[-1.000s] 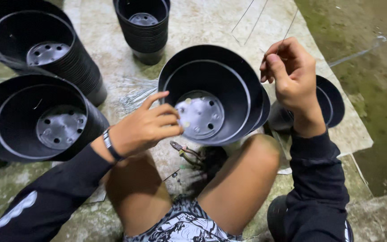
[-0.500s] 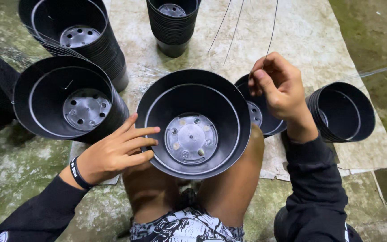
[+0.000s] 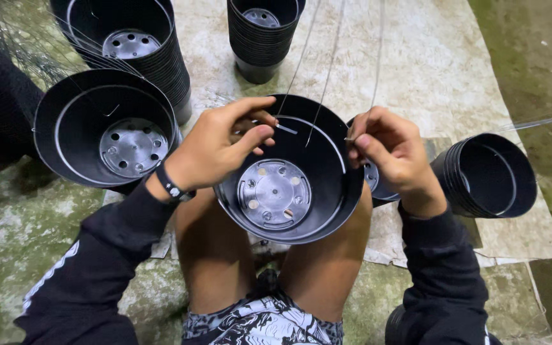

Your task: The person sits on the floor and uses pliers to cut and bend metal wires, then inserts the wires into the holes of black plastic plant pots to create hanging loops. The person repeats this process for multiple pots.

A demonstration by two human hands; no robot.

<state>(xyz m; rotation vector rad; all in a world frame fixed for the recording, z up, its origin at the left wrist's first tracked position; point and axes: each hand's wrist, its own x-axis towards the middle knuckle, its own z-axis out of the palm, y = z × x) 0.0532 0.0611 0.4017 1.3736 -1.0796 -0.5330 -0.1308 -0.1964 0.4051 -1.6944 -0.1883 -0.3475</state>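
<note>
A round black plastic pot (image 3: 301,217) with holes in its bottom rests between my bare knees, mouth up. My left hand (image 3: 222,140) grips its far left rim, thumb and fingers pinching near a thin wire (image 3: 324,70). My right hand (image 3: 391,150) pinches another thin wire (image 3: 377,57) at the pot's right rim. Three thin wires run from the rim up and away over the ground sheet.
A stack of black pots (image 3: 107,128) lies on its side at left, another (image 3: 132,38) behind it. An upright stack (image 3: 260,38) stands at top centre. One stack (image 3: 487,176) lies at right. A pale sheet (image 3: 442,70) covers the mossy concrete ground.
My left hand rose from the pot's near left side to its far rim. My right hand came down to the right rim. The view moved closer over the pot.
</note>
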